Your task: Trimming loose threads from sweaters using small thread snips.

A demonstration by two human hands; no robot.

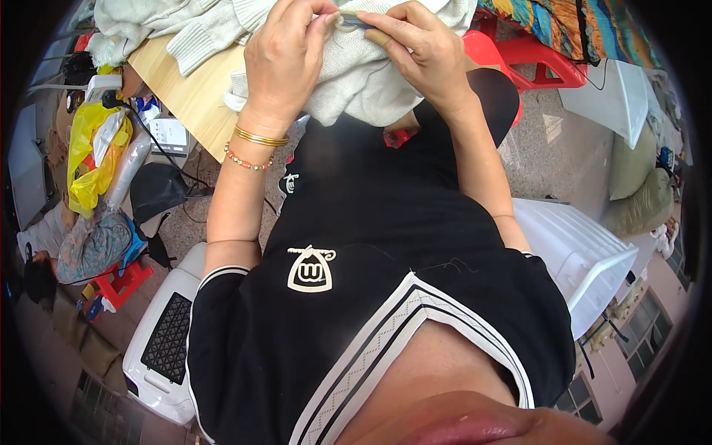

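Off-white knitwear (356,93), with a ribbed sleeve end (194,50) at its left, lies over the table edge and hangs toward my lap. My left hand (285,63) is closed in a pinch on a bit of the knit fabric. Close by on its right, my right hand (426,55) grips a small slim tool (354,22), greyish with a pale green edge, its tip beside the pinched fabric. The tool's exact kind cannot be made out. A tan wrap covers a fingertip of my right hand.
A pale wooden table (170,78) stands ahead. Red plastic stools (541,63) are at the right, near a white plastic bin (571,252). To the left are a yellow bag (89,148), a black cable, a white appliance (167,341) and another person (96,241), seated.
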